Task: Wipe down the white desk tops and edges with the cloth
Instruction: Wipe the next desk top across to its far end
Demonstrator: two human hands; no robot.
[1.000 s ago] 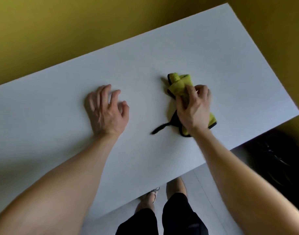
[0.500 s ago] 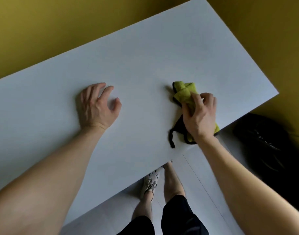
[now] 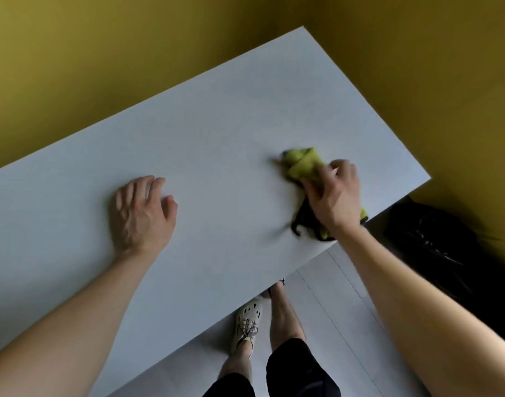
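A white desk top (image 3: 216, 133) fills the middle of the view, tilted, with its near edge running from lower left to the right corner. A bunched yellow-green cloth (image 3: 301, 163) with black trim lies on it close to the near right edge. My right hand (image 3: 335, 196) holds the cloth down on the desk, fingers curled over it; the cloth is blurred. My left hand (image 3: 142, 210) rests flat on the desk to the left, fingers relaxed and holding nothing.
Mustard-yellow walls (image 3: 102, 67) meet behind and to the right of the desk. A dark black object (image 3: 434, 242) sits on the floor beyond the desk's right corner. My legs and a light shoe (image 3: 247, 319) stand on pale floor below the near edge.
My right hand and the cloth have slid toward the desk's near right edge. The view has shifted, bringing more floor into sight. My left hand stays planted on the desk.
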